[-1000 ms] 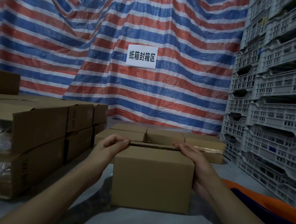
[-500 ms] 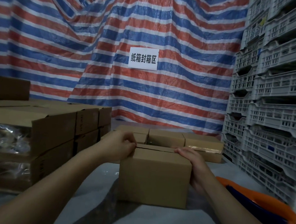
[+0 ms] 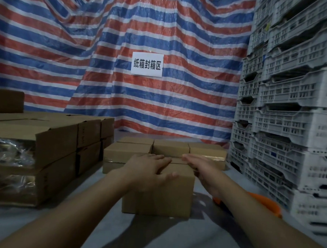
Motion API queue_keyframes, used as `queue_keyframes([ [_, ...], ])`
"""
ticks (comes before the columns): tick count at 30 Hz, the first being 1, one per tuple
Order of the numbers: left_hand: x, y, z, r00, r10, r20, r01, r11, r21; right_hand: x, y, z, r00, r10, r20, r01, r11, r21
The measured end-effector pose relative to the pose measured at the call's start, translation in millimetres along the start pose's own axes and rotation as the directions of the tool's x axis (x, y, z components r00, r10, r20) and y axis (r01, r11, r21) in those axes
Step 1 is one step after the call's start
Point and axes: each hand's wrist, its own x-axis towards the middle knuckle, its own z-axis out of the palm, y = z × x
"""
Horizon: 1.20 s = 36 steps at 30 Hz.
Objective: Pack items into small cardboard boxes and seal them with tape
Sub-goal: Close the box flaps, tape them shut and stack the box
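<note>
Far left, stacked cartons (image 3: 43,151) stand on the grey surface (image 3: 30,225), plastic wrap showing in the nearest ones. The left hand (image 3: 149,170) lies flat on the box (image 3: 166,196) at near centre, fingers straight and slightly spread, thumb over the front edge. The right hand (image 3: 202,165) presses the top's right side, fingers straight and together. Closed boxes (image 3: 170,149) sit just behind. White crates (image 3: 292,111) tower at right.

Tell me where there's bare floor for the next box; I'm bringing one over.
Bare floor lies between the left stack and the box under both hands. Behind it, sealed boxes crowd together; on the right, crates and an orange thing.
</note>
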Motion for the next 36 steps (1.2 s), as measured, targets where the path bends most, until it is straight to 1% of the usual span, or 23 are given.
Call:
queue_keyframes([
  [1,-2,2,0,1.000,-0.005,-0.004,0.005,1.000,-0.002,-2,-5,-7,0.998,-0.032,-0.046,0.026,0.991,-0.134],
  [2,-4,3,0,1.000,-0.007,-0.007,0.007,1.000,-0.006,-6,-10,-16,0.991,-0.096,-0.096,0.061,0.948,-0.312],
  [3,-6,4,-1,1.000,-0.005,-0.010,0.005,1.000,-0.007,-12,-13,-27,0.973,-0.190,-0.134,0.097,0.856,-0.509],
  [5,-9,7,-1,1.000,0.005,-0.016,-0.005,1.000,0.006,-29,-16,-48,0.928,-0.344,-0.142,0.083,0.563,-0.822],
  [6,-10,8,-1,1.000,0.007,-0.015,-0.007,1.000,0.012,-38,-14,-58,0.928,-0.347,-0.137,0.023,0.420,-0.907],
  [7,-12,9,-1,1.000,0.008,-0.015,-0.008,1.000,0.016,-47,-10,-65,0.942,-0.300,-0.148,-0.060,0.284,-0.957],
  [9,-13,12,-1,1.000,0.009,-0.017,-0.009,1.000,0.023,-60,1,-76,0.973,-0.136,-0.188,-0.188,0.012,-0.982],
  [10,-14,12,-1,1.000,0.008,-0.017,-0.007,1.000,0.024,-65,9,-80,0.977,-0.067,-0.202,-0.207,-0.076,-0.975],
  [11,-14,13,-1,1.000,0.005,-0.014,-0.005,1.000,0.021,-69,16,-83,0.977,-0.017,-0.214,-0.214,-0.104,-0.971],
  [12,-14,13,-2,1.000,0.002,-0.011,-0.002,1.000,0.011,-71,24,-86,0.975,0.017,-0.222,-0.219,-0.087,-0.972],
  [14,-14,12,-2,1.000,-0.007,-0.010,0.007,0.999,-0.037,-72,37,-87,0.970,0.025,-0.243,-0.243,0.000,-0.970],
  [16,-12,11,-3,1.000,-0.022,-0.008,0.021,0.994,-0.107,-70,48,-85,0.959,-0.016,-0.282,-0.280,0.080,-0.957],
  [18,-10,8,-4,0.998,-0.056,0.015,0.058,0.976,-0.210,-68,57,-81,0.942,-0.115,-0.314,-0.302,0.110,-0.947],
  [21,-7,5,-8,0.991,-0.119,0.068,0.136,0.909,-0.395,-65,70,-83,0.895,-0.275,-0.351,-0.321,0.147,-0.936],
  [24,-9,1,-15,0.986,-0.139,0.087,0.163,0.777,-0.608,-57,75,-89,0.869,-0.321,-0.376,-0.343,0.155,-0.926],
  [25,-9,0,-18,0.986,-0.139,0.088,0.162,0.733,-0.661,-51,73,-91,0.856,-0.321,-0.405,-0.358,0.197,-0.913],
  [26,-10,-2,-20,0.987,-0.137,0.089,0.160,0.701,-0.695,-46,67,-94,0.833,-0.326,-0.447,-0.370,0.274,-0.888],
  [28,-12,-4,-22,0.985,-0.145,0.093,0.166,0.658,-0.734,-34,43,-99,0.769,-0.335,-0.544,-0.340,0.507,-0.792],
  [29,-12,-5,-23,0.984,-0.153,0.091,0.169,0.640,-0.750,-27,27,-100,0.756,-0.313,-0.575,-0.288,0.629,-0.722],
  [30,-13,-5,-22,0.984,-0.160,0.084,0.167,0.621,-0.766,-20,8,-100,0.769,-0.271,-0.579,-0.217,0.741,-0.635],
  [32,-13,-6,-22,0.983,-0.171,0.071,0.160,0.591,-0.791,-7,-31,-90,0.833,-0.162,-0.529,-0.070,0.917,-0.392],
  [34,-11,-6,-23,0.981,-0.185,0.056,0.153,0.570,-0.807,4,-65,-75,0.915,-0.115,-0.387,0.060,0.987,-0.151],
  [36,-11,-8,-25,0.972,-0.227,0.053,0.165,0.507,-0.846,12,-90,-57,0.971,-0.126,-0.201,0.120,0.992,-0.043],
])
